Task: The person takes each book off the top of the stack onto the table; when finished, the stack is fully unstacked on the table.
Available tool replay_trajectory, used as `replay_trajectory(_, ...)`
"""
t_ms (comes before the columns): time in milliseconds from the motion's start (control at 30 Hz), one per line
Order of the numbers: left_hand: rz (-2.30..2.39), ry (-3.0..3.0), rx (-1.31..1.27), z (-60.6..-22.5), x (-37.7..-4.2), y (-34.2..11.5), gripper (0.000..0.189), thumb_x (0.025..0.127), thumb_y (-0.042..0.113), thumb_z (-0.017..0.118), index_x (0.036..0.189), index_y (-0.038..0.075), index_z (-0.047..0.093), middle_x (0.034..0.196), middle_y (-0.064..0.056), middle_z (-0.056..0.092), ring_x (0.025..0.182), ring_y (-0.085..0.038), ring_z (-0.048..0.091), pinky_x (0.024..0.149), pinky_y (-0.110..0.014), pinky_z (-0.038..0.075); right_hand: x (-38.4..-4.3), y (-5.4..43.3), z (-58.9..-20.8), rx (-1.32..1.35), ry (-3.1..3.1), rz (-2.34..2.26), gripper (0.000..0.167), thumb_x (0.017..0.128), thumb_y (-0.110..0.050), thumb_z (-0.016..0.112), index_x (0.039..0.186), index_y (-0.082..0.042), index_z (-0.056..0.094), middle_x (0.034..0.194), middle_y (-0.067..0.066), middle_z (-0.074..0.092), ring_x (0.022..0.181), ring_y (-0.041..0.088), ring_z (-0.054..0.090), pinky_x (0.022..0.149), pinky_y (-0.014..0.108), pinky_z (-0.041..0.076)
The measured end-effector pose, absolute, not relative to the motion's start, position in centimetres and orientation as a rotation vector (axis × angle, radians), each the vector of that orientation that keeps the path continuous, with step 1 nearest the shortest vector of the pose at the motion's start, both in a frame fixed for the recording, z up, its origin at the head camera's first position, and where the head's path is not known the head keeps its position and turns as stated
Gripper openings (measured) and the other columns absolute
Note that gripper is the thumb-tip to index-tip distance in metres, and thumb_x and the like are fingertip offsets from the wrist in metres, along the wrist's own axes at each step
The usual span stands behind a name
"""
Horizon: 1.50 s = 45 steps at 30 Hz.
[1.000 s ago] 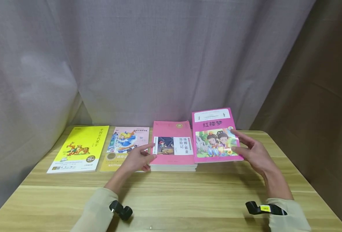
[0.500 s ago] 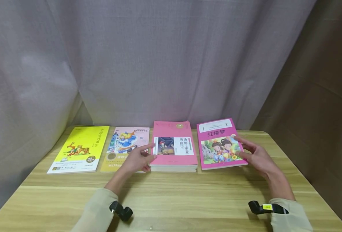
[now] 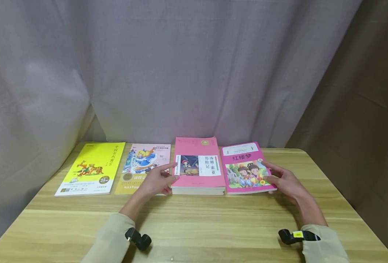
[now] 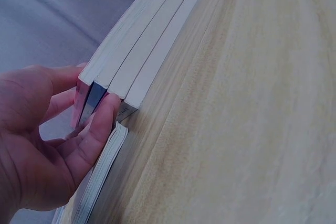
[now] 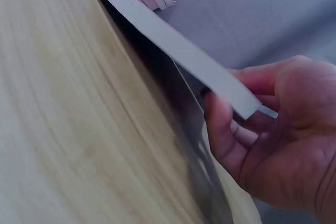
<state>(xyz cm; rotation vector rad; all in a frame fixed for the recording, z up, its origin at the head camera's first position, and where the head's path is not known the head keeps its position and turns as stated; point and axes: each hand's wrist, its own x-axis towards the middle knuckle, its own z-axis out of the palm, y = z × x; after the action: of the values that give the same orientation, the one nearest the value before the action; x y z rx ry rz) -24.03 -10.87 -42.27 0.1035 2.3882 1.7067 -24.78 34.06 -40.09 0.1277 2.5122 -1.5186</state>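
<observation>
My right hand point(image 3: 288, 183) pinches the right edge of a magenta book point(image 3: 248, 175), its cover showing two cartoon figures. In the right wrist view the white page edge of this book point(image 5: 178, 51) is raised off the wood, with a dark shadow beneath. A stack of pink-covered books point(image 3: 195, 182) lies just left of it. My left hand point(image 3: 156, 180) touches the stack's left side with its fingertips, above part of a pink and yellow book point(image 3: 144, 160). The left wrist view shows the thumb point(image 4: 107, 111) at the near corner of the stacked books point(image 4: 142, 40).
At the far left of the wooden table point(image 3: 194, 219) lies a yellow book point(image 3: 92, 164) with a tiger on it. A grey curtain point(image 3: 194, 73) hangs right behind the row of books, and a brown one point(image 3: 361, 120) closes off the right side.
My right hand has brought the magenta book down toward the table, first shifting right, then back left beside the pink stack. The left hand stays at the stack.
</observation>
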Motion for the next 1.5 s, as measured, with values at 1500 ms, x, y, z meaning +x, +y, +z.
replay_trajectory(1500, 1.694, 2.414, 0.063, -42.3, -23.9, -10.6, 0.061, 0.098, 0.023, 0.077, 0.155, 0.025, 0.056, 0.112, -0.018, 0.070, 0.066, -0.021, 0.068, 0.061, -0.033, 0.064, -23.0, 22.3, -40.1, -0.425, 2.633, -1.542, 0.050, 0.101, -0.021, 0.072, 0.148, -0.008, 0.062, 0.120, 0.025, 0.066, 0.080, 0.030, 0.071, 0.066, 0.036, 0.064)
